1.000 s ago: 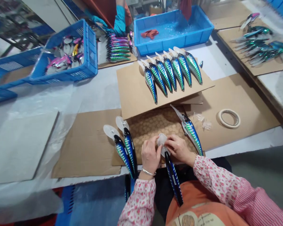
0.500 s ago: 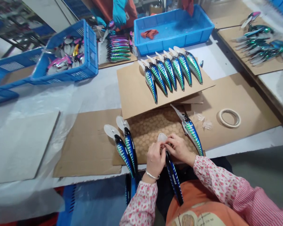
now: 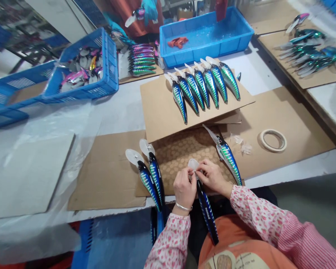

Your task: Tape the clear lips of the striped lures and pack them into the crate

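Note:
My left hand (image 3: 184, 186) and my right hand (image 3: 212, 177) are both pinched at the clear lip of a long dark-blue striped fishing lure (image 3: 206, 211), which runs from the cardboard edge down over my lap. Two similar lures (image 3: 151, 179) lie side by side just left of my left hand. Another blue-green lure (image 3: 228, 157) lies right of my right hand. A row of several green-blue lures (image 3: 203, 87) rests on a raised cardboard sheet (image 3: 159, 112) farther back.
A tape roll (image 3: 273, 140) lies on cardboard at right. A blue tub (image 3: 204, 41) stands at the back; blue baskets (image 3: 86, 67) with mixed lures stand at back left. More lures (image 3: 310, 56) lie at far right. Another person's gloved hand (image 3: 151, 7) holds a lure at the top.
My fingers have shifted slightly on the lure's lip, which shows more now. At the back the gloved hand has lifted a lure off the stack.

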Motion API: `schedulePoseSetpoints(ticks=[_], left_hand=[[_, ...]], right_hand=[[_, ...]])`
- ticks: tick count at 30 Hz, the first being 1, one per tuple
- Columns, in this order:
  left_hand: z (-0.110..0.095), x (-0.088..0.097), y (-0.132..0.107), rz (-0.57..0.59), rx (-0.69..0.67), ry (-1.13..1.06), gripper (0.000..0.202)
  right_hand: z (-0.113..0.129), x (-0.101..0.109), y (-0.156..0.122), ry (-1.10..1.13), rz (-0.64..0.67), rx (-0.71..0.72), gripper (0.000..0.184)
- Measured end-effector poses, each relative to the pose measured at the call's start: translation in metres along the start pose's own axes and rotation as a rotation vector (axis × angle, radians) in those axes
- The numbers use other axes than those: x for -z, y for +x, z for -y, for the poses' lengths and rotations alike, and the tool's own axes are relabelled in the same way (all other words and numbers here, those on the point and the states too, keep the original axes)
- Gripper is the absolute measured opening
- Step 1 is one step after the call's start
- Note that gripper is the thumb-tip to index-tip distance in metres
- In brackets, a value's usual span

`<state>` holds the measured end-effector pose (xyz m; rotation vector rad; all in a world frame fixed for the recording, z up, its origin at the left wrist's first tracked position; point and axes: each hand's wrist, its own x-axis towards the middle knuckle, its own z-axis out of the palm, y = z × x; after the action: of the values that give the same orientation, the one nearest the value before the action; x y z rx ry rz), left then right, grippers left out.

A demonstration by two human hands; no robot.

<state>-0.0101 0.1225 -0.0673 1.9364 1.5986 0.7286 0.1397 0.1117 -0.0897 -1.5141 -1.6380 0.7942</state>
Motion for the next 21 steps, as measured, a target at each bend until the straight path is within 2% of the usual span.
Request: schedulePoseSetpoints(ticks=[3, 6, 10, 21], left_hand=[[0.003, 0.004, -0.001, 0.044, 0.017, -0.081, 0.011], [0.011, 0.007, 0.002, 0.033, 0.073, -0.151, 0.018], [0.019, 0.003, 0.009, 0.081, 0.1, -0.215, 0.022], [0.012, 0.001, 0.011, 0.095, 0.063, -0.185, 0.016]], right_hand=[[-0.001, 0.001, 0.001, 0.016, 0.017, 0.0, 0.007], [-0.002, 0.003, 0.001, 0.045, 0.03, -0.005, 0.008], [-0.004, 0.004, 0.002, 0.07, 0.037, -0.008, 0.008], [-0.007, 0.006, 0.002, 0.044, 0.059, -0.002, 0.01]])
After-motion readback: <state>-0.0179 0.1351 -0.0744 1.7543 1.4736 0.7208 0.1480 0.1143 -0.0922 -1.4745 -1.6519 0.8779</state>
